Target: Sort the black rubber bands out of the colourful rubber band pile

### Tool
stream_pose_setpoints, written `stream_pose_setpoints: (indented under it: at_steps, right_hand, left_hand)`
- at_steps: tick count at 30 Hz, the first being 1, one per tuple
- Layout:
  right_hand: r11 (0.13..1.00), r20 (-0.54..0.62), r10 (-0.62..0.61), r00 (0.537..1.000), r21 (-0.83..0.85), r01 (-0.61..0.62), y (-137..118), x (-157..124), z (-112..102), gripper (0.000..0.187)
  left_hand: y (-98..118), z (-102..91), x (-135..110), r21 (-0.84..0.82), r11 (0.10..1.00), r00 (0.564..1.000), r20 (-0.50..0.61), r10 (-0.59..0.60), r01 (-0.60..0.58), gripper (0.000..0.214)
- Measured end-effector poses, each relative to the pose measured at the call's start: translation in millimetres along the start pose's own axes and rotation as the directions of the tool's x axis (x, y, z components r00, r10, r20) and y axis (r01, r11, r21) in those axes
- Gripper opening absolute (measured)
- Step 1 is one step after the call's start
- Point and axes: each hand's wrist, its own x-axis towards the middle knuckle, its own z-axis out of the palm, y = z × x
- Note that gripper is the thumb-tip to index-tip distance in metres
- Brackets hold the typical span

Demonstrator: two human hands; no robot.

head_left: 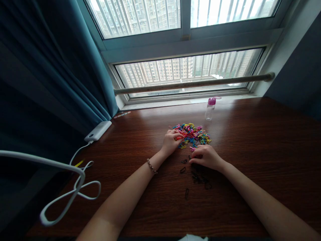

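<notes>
Head view: left grip point(172, 140) at the bright clips point(194, 134) heaped on the surface point(250, 144), right grip point(207, 156) curled by black clips point(196, 177); can't tell if either holds one; they look light and slick, best pinched by one end

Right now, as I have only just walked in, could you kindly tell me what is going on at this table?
A person is working with both hands among small loop-shaped pieces. The left hand has its fingers at the multicoloured heap. The right hand is at the near side of that heap, close to some scattered dark pieces; whether it grips one is unclear. A pink-capped bottle stands beyond the heap.
</notes>
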Motion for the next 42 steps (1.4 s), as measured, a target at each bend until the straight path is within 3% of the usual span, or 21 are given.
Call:
stream_pose_setpoints:
  at_steps: [5,9,14,21,26,30,33,37,42]
  right_hand:
    - [0.997,-0.101,0.072,0.992,-0.019,-0.074,2,1,0,0.032]
    - [0.988,-0.244,0.151,0.958,0.013,-0.152,7,2,0,0.039]
    - [0.980,-0.344,0.191,0.919,0.008,-0.200,9,3,-1,0.044]
    - [0.950,-0.508,0.259,0.822,-0.018,-0.311,18,4,-5,0.029]
    - [0.957,-0.482,0.198,0.854,-0.092,-0.275,37,6,-1,0.031]
    - [0.944,-0.436,0.219,0.873,-0.130,-0.302,50,6,6,0.038]
    - [0.932,-0.401,0.235,0.886,-0.167,-0.323,55,5,9,0.039]
    - [0.920,-0.380,0.245,0.892,-0.199,-0.338,56,5,10,0.039]
    - [0.917,-0.379,0.246,0.892,-0.207,-0.340,57,5,9,0.037]
  left_hand:
    - [-2,1.8,-1,0.024,1.000,0.999,0.036,0.006,-0.007,0.010]
    - [-4,2.9,-1,0.046,0.998,0.999,0.041,-0.035,0.033,0.006]
    - [-4,3.0,0,0.051,0.997,0.997,0.042,-0.060,0.058,0.005]
    - [-5,2.0,2,-0.045,0.991,0.991,-0.023,-0.128,0.127,0.010]
    - [-8,1.5,4,-0.129,0.976,0.980,-0.070,-0.184,0.174,0.008]
    - [-8,-2.0,6,-0.235,0.952,0.974,-0.062,-0.216,0.196,0.009]
    - [-4,-6.1,6,-0.302,0.942,0.987,-0.023,-0.160,0.146,0.009]
    - [1,-8.9,5,-0.321,0.947,0.995,0.101,0.028,0.005,0.011]
    - [0,-7.9,4,-0.326,0.940,0.927,0.312,0.209,-0.102,0.009]
